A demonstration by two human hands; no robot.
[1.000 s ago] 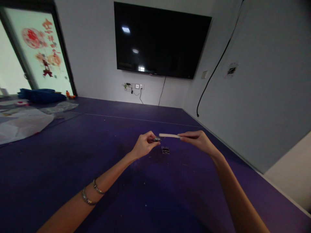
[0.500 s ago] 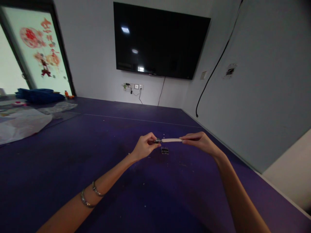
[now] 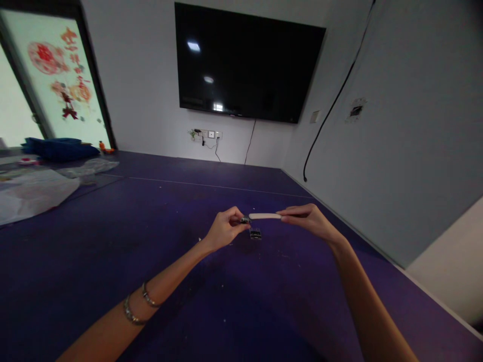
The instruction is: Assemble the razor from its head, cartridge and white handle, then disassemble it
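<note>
My left hand [image 3: 222, 230] pinches a small dark piece with shiny spots [image 3: 245, 219] between thumb and fingertips; its exact kind is too small to tell. From the other side, my right hand [image 3: 307, 220] grips one end of a slim, pale, slightly curved stick [image 3: 264, 216]. The stick's free, rounded end is right at the small piece, and whether they touch I cannot tell. Just below, a small black object with clear edges [image 3: 255, 234] lies on the purple surface. Two metal bangles [image 3: 132, 311] circle my left forearm.
The purple surface [image 3: 169, 216] carries scattered white specks. At the left lie a whitish plastic sheet [image 3: 41, 193] and a folded blue cloth [image 3: 60, 149]. Beyond, a television [image 3: 249, 63] hangs on the wall, and a black cable [image 3: 332, 108] dangles at the right.
The pale stick in my right hand has shifted slightly left and up against the view. My left hand has stayed nearly still, and both grips are unchanged.
</note>
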